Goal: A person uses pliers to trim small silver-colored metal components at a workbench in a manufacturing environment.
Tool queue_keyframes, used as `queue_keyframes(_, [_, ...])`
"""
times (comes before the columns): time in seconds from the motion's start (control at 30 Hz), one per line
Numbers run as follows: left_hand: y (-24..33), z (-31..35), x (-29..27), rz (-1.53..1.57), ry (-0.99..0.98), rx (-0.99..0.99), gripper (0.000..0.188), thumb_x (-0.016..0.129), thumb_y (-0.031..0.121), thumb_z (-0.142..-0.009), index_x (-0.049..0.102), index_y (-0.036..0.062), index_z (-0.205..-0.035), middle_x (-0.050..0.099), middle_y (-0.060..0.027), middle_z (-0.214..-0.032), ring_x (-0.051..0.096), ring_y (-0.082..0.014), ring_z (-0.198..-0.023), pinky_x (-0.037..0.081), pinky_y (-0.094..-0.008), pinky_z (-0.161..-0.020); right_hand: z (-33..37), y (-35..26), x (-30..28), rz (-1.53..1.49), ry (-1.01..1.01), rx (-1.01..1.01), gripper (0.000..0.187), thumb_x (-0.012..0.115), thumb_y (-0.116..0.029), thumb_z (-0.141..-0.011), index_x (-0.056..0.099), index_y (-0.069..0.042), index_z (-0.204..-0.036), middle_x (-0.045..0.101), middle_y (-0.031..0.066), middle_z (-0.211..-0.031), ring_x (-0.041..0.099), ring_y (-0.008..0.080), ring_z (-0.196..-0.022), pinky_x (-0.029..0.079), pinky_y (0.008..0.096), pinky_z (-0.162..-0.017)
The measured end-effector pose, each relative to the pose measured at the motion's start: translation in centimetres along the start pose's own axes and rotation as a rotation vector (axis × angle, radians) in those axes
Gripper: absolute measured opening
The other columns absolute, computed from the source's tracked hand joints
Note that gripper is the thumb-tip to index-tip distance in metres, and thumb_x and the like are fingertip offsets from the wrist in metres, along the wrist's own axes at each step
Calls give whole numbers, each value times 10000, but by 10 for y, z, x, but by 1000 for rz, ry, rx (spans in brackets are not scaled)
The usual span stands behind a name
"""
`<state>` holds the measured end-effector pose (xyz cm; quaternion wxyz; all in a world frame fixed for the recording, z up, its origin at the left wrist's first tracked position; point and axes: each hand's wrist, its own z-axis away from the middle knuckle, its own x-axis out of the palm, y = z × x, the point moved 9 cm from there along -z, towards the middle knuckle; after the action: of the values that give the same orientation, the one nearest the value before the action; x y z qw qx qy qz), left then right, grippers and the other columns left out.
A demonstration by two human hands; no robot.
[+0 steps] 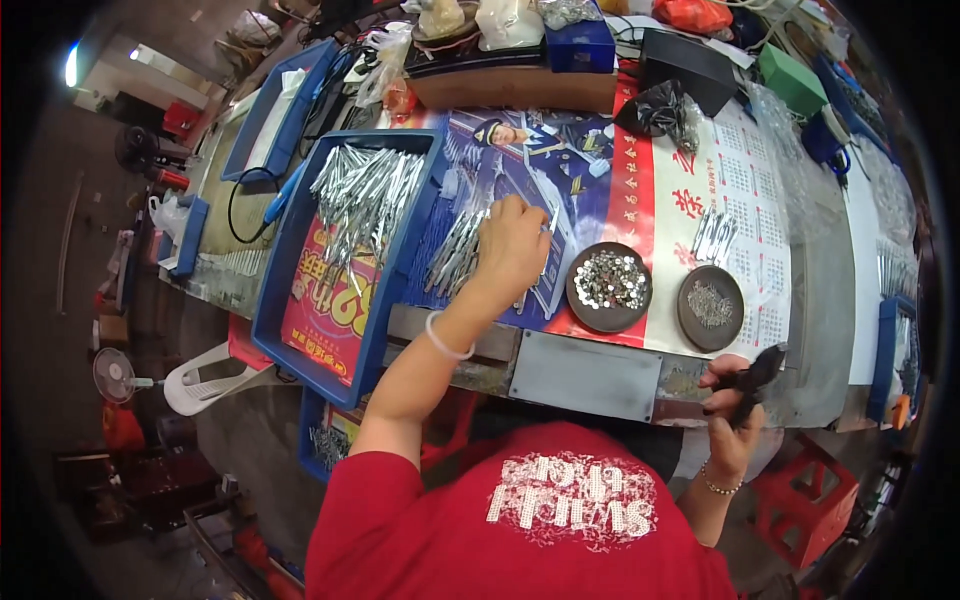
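Observation:
My left hand [513, 248] reaches over a pile of slim silvery metal pieces [457, 252] lying on the printed table cover. Its fingers curl downward and look closed; what sits between them, if anything, is hidden. At the table's front edge, my right hand [733, 415] grips a black hand tool [755, 380] whose exact kind does not show. Beyond that hand stands a round dark dish [738, 312] of tiny metal bits. To its left is another dark dish [573, 290] holding small shiny discs. Several slim metal pieces [714, 236] lie behind the dishes.
A blue tray [268, 318] with many slim metal pieces stands left of the pile. Boxes, including a black box [690, 70], and plastic bags line the back. A red stool [808, 500] is at the lower right. A white chair [205, 385] stands at the left.

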<state>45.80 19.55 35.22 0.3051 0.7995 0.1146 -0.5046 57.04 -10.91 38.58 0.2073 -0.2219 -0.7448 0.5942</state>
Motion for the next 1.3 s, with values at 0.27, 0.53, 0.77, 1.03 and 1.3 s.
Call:
queue_keyframes(0.27, [-2,-12,52,-271,-133,-40,161,630,122,-707,637,-7,-803,558,-176,-892,532,-348,-887,444,-454,-735,9,8,12,1,-23,102,349,705,-321,-739,639,15,-804,519,140,-1107,510,197,-924,423,326,-800])
queue_keyframes(0.53, [12,-9,25,-42,5,31,91,608,75,-726,591,-2,-773,569,-167,-827,564,-313,-797,460,-416,-696,3,14,26,-15,-42,161,381,706,-342,-740,644,28,-807,516,131,-1081,511,195,-903,437,310,-771])
queue_keyframes(0.77, [7,39,-21,1209,-112,-296,24,479,52,-908,465,32,-909,580,-96,-818,586,-154,-706,469,-262,-646,-8,14,35,-11,-58,79,228,695,-165,-682,651,17,-813,521,129,-1042,528,192,-840,453,303,-713])
queue_keyframes(1.03, [-15,130,-28,1731,9,-513,114,455,129,-952,412,57,-1030,497,-73,-815,512,-161,-680,437,-263,-641,-24,-8,58,236,55,-128,240,633,45,-600,640,0,-836,533,133,-982,536,203,-821,451,305,-716])
queue_keyframes(1.3, [-38,150,-45,1589,167,-503,194,466,202,-957,431,57,-1082,444,-25,-706,404,-96,-583,352,-228,-563,-29,-1,91,308,0,-154,201,663,-90,-700,624,18,-865,540,152,-1006,542,236,-848,458,338,-736])
